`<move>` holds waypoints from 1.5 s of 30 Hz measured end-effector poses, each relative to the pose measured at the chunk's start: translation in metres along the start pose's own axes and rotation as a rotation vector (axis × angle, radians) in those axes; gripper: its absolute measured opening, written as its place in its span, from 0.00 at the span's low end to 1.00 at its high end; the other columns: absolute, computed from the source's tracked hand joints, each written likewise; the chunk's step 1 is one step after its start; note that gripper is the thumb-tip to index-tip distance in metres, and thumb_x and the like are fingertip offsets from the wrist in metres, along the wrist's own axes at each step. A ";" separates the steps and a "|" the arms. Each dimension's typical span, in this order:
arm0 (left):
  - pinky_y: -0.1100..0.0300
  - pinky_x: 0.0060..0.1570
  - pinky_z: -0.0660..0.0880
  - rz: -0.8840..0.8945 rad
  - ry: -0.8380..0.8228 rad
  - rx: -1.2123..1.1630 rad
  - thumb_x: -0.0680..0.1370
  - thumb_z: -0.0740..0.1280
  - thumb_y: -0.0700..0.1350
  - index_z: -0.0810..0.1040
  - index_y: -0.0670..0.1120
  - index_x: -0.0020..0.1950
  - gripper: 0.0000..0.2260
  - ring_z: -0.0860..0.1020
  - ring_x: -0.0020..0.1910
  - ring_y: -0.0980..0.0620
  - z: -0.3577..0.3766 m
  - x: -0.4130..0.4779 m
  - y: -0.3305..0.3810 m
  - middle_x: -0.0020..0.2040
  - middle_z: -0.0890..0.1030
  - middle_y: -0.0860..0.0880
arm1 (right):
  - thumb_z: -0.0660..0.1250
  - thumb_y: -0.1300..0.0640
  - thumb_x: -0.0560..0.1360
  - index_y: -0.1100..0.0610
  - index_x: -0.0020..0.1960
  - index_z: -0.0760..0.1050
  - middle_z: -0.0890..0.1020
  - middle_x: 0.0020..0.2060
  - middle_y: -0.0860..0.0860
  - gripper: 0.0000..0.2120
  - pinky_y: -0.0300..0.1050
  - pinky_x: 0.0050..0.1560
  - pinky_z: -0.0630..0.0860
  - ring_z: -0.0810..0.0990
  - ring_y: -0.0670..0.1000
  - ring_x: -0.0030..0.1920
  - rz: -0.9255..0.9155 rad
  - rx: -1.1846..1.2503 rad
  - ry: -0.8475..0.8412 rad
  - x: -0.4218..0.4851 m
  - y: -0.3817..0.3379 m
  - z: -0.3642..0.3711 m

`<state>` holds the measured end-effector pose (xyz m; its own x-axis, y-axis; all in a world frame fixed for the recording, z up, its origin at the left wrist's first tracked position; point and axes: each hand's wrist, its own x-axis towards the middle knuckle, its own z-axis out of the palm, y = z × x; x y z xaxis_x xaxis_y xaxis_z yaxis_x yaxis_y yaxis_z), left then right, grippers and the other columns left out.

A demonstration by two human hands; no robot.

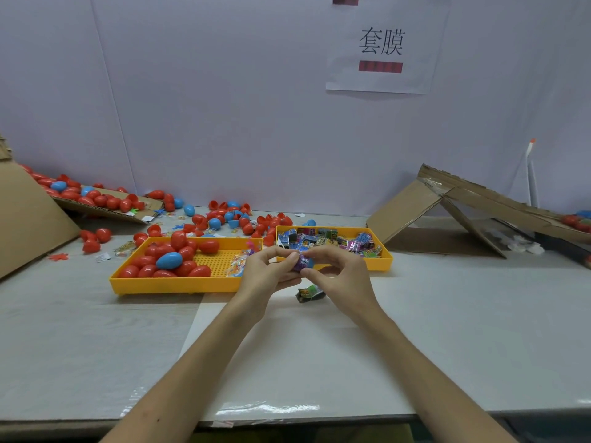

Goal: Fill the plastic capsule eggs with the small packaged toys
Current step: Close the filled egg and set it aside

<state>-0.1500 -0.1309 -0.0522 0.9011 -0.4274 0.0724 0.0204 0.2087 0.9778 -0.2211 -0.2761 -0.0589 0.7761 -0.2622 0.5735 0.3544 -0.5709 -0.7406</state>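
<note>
I see a flat cardboard sheet (28, 215) leaning at approx 9 o'clock on the table (447, 330), w/ a second cardboard flap (105, 207) behind it carrying a heap of red eggs (96, 198) and a couple of blue ones. More loose eggs (224, 219), whole and in halves, are scattered toward 11 o'clock, along w/ small clear-wrapped bits I can't identify.

Next, the left yellow tray (179, 284) at approx 10 o'clock from my hands: closed red eggs piled in its left half w/ one blue egg (169, 260) on top; the right half shows bare perforated floor and some clear packets (235, 265).

Centre: my left hand (265, 270) and right hand (339, 276) meet above the table, just in front of the trays. Both sets of fingers are curled inward, thumb and forefinger tips pinching a purple toy packet (302, 260) that sits against a blue egg half (309, 263); can't tell if the packet is fully inside. Directly below, at 6 o'clock from the hands, a dark green packet (310, 294) lies on the table.

At 1 o'clock, the right yellow tray (383, 260) holds a jumble of small printed toy packets (326, 241).

Far right, approx 3 o'clock, a torn cardboard box (447, 206) lies propped like a tent. On the wall (224, 107) at 12 o'clock hangs a paper sign (383, 43).
</note>
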 end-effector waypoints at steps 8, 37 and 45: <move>0.57 0.42 0.84 0.031 0.016 0.045 0.83 0.64 0.42 0.81 0.43 0.54 0.06 0.87 0.44 0.46 0.004 -0.002 0.000 0.49 0.85 0.42 | 0.78 0.62 0.72 0.56 0.56 0.84 0.86 0.49 0.47 0.13 0.44 0.47 0.83 0.84 0.44 0.48 -0.031 -0.021 0.045 0.000 0.001 0.002; 0.60 0.47 0.81 0.058 -0.038 0.179 0.82 0.66 0.39 0.81 0.43 0.48 0.05 0.86 0.48 0.50 0.003 0.000 0.001 0.48 0.85 0.44 | 0.74 0.68 0.72 0.59 0.58 0.82 0.85 0.53 0.50 0.16 0.44 0.52 0.82 0.82 0.48 0.55 -0.260 -0.187 0.086 0.000 0.003 0.002; 0.59 0.47 0.81 0.086 0.011 0.181 0.81 0.68 0.40 0.81 0.45 0.50 0.03 0.85 0.51 0.46 0.001 -0.001 0.002 0.50 0.85 0.43 | 0.75 0.65 0.73 0.56 0.55 0.83 0.85 0.51 0.48 0.13 0.43 0.52 0.82 0.83 0.46 0.55 -0.127 -0.066 0.071 0.000 0.000 0.003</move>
<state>-0.1513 -0.1306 -0.0505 0.9009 -0.4050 0.1563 -0.1342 0.0826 0.9875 -0.2196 -0.2739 -0.0600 0.6873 -0.2378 0.6864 0.4106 -0.6523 -0.6372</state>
